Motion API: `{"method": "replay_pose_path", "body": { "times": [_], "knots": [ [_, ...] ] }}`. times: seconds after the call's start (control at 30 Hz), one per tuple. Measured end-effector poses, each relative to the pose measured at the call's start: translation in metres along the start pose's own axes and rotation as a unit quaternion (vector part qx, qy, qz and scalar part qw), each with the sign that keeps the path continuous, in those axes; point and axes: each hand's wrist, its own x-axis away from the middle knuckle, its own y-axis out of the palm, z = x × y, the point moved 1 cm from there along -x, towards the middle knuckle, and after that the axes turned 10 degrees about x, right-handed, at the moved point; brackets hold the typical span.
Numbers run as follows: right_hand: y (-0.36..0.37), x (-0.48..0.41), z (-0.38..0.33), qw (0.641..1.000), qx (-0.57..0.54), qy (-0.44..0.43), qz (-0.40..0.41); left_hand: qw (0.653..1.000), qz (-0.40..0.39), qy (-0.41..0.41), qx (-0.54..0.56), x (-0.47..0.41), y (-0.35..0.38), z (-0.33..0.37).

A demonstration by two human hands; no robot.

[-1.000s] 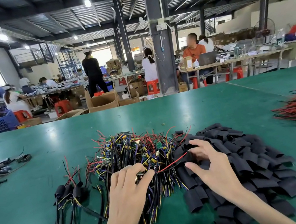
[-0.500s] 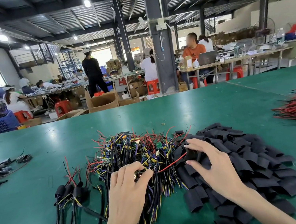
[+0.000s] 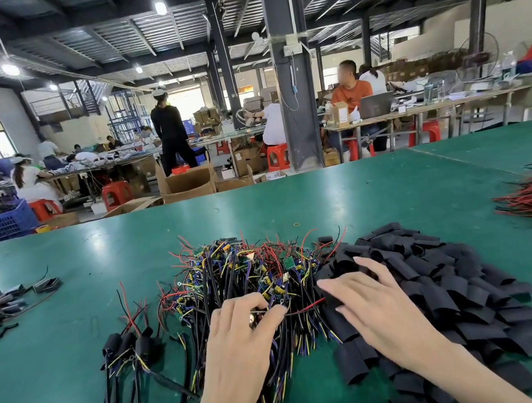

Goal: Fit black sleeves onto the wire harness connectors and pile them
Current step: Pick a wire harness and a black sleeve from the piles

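On the green surface [image 3: 360, 194], the heap of black sleeves [image 3: 461, 293] lies at 2 o'clock, touching the tangled wire harnesses [image 3: 234, 275] at 12, with a few sleeved harnesses [image 3: 127, 346] at 10. Your right hand [image 3: 380, 308] rests on the sleeves, fingers spread wide; your left hand [image 3: 241, 343] pinches one harness end between thumb and forefinger.

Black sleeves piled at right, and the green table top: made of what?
Flat black sleeve pieces: likely thin matte plastic tubing, perhaps heat-shrink; they lie flattened and creased, without shine. Green table top: smooth, semi-gloss mat or coating; lamp glare shows softly.
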Motion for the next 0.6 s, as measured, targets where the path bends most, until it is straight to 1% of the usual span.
{"method": "replay_pose_path", "body": {
  "times": [0.07,0.13,0.2,0.23,0.27,0.33,0.37,0.4,0.47,0.6],
  "knots": [
    [0.000,0.000,-0.009,0.999,0.021,-0.022,-0.016,0.999,-0.033,0.000,0.028,-0.002,-0.001,0.007],
    [0.001,-0.002,-0.020,0.999,0.018,-0.037,-0.010,0.995,-0.080,0.007,0.062,-0.002,-0.002,0.015],
    [0.000,-0.004,-0.030,0.999,-0.023,-0.032,0.002,0.985,-0.115,-0.012,0.132,-0.003,0.000,0.022],
    [0.000,-0.004,-0.034,0.998,-0.064,-0.021,0.003,0.976,-0.123,-0.034,0.177,-0.003,0.000,0.024],
    [0.000,-0.003,-0.036,0.993,-0.117,-0.003,-0.002,0.966,-0.122,-0.055,0.222,-0.004,0.001,0.026],
    [-0.002,-0.002,-0.036,0.971,-0.230,0.062,-0.019,0.949,-0.087,-0.099,0.285,-0.006,0.001,0.026],
    [-0.002,-0.001,-0.034,0.959,-0.265,0.092,-0.026,0.942,-0.068,-0.127,0.304,-0.007,0.000,0.025],
    [-0.001,0.000,-0.032,0.955,-0.276,0.109,-0.024,0.934,-0.055,-0.153,0.317,-0.008,-0.001,0.024],
    [0.000,0.001,-0.028,0.955,-0.272,0.116,-0.010,0.922,-0.054,-0.197,0.329,-0.008,-0.002,0.024],
    [-0.001,0.000,-0.029,0.966,-0.248,0.074,-0.004,0.898,-0.046,-0.263,0.349,-0.009,-0.003,0.025]
  ]
}}
